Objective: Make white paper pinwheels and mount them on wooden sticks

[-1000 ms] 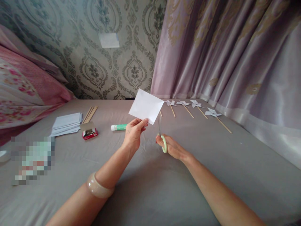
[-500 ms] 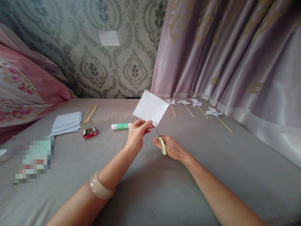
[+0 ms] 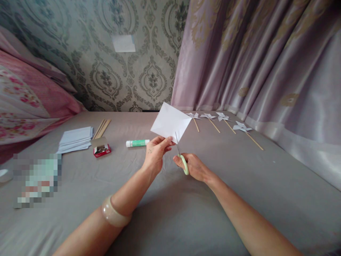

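Observation:
A white sheet of paper [image 3: 171, 121], roughly square, is held up above the bed-like surface with one corner toward me. My left hand [image 3: 156, 151] pinches its lower edge between thumb and fingers. In my right hand [image 3: 194, 166] is a pair of scissors [image 3: 183, 164] with pale green handles. Their blades point up and lie at the paper's near corner, over its face; whether they are parted I cannot tell. Just left of my left hand lies a green and white glue stick [image 3: 137, 143].
Several paper pinwheels [image 3: 242, 126] on sticks lie at the back right. Toward the left are a stack of white paper [image 3: 76, 138], wooden sticks [image 3: 102, 128] and an open red box [image 3: 102, 150]. A blurred packet [image 3: 39, 179] sits at far left. Curtains [image 3: 239, 53] border the right.
Hardly anything differs. Both hands, the paper and the scissors stay almost in place, with only a very slight shift of the scissors and my left hand.

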{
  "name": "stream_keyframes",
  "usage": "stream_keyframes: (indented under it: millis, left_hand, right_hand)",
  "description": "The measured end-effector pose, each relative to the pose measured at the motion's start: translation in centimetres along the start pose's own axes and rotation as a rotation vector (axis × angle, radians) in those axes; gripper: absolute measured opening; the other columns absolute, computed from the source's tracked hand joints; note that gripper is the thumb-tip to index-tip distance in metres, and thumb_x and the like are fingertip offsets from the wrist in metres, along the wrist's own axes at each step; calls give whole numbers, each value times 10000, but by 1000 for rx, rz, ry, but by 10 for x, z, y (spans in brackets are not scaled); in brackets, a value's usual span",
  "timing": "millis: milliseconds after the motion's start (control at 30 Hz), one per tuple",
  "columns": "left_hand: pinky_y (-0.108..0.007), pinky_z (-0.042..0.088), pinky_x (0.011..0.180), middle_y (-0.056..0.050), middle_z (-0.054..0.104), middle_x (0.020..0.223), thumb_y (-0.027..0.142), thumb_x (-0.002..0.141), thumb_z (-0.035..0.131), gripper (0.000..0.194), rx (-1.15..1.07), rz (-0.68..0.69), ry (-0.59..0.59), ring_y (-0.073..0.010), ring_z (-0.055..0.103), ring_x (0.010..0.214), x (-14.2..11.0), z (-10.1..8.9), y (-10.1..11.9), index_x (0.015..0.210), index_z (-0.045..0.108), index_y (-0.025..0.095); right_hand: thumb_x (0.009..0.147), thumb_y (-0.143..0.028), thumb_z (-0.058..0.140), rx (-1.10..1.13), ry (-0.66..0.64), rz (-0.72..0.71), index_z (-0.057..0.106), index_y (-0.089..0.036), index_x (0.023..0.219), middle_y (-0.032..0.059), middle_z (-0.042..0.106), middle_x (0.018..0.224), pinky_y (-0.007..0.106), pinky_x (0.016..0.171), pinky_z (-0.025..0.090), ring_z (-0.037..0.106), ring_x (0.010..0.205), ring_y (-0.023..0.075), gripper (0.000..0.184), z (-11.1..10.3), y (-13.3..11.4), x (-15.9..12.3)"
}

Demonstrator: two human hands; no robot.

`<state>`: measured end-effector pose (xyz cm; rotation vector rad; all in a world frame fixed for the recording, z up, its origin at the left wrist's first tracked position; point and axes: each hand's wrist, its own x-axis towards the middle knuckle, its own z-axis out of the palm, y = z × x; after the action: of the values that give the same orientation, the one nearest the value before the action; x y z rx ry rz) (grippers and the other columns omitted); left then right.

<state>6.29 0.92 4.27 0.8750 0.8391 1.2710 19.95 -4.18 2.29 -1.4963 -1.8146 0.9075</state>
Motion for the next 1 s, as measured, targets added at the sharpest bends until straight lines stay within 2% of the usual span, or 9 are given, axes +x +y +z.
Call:
stream_keyframes:
  millis: [300, 767, 1000]
  left_hand:
    - [-192, 397, 568, -10, 616, 600, 290, 546, 799, 265, -10, -8, 2, -86, 575, 591, 0, 0, 1, 577, 586, 134]
    - [-189, 402, 569, -14, 630, 604, 279, 561, 792, 249, -28, -20, -6, -91, 596, 608, 1, -1, 3, 585, 593, 132]
    - [-181, 401, 561, -7, 613, 587, 270, 539, 809, 263, -47, -23, 0, -92, 599, 609, 0, 0, 4, 581, 593, 127]
  right_hand:
    - [775, -652, 469, 25, 14, 21, 450, -167, 556, -42, 363, 552, 242, 523, 250, 336, 553, 95, 532, 0, -2, -1]
    - [756, -529, 529, 41, 112, 67, 362, -191, 511, -52, 255, 532, 238, 488, 218, 268, 533, 86, 449, 6, 1, 1]
    - [742, -489, 530, 49, 142, 71, 349, -195, 497, -51, 247, 529, 239, 487, 221, 267, 525, 84, 423, 7, -2, 2]
